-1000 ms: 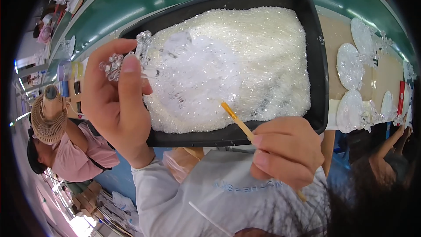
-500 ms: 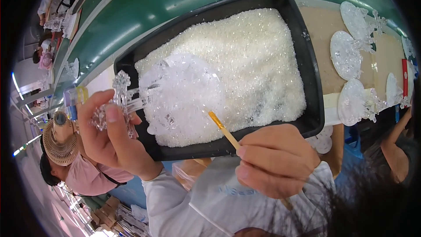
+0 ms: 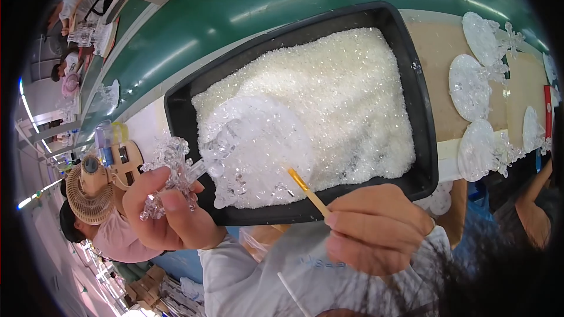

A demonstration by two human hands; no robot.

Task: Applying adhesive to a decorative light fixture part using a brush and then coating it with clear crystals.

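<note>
My left hand (image 3: 174,210) grips the branching clear stem of a transparent ornament. The ornament's round flat disc (image 3: 267,135), dusted with glitter flakes, is tilted over the left part of a black tray (image 3: 423,123). White sparkling flakes (image 3: 346,88) fill that tray in a thick layer. In my right hand (image 3: 376,229) is a small paintbrush (image 3: 311,192) with a pale wooden handle and a golden ferrule. Its tip is close to the lower right edge of the disc; whether it touches I cannot tell.
Several similar clear disc ornaments (image 3: 470,88) stand on brown board to the right. A green surface (image 3: 264,17) runs behind the tray. At left, a fan (image 3: 91,191) stands near a person in pink (image 3: 126,238). Another person's arm (image 3: 534,205) shows at far right.
The ornament has turned slightly in my left hand, and the brush tip has shifted a little toward the disc's lower edge. The whole view has shifted slightly.
</note>
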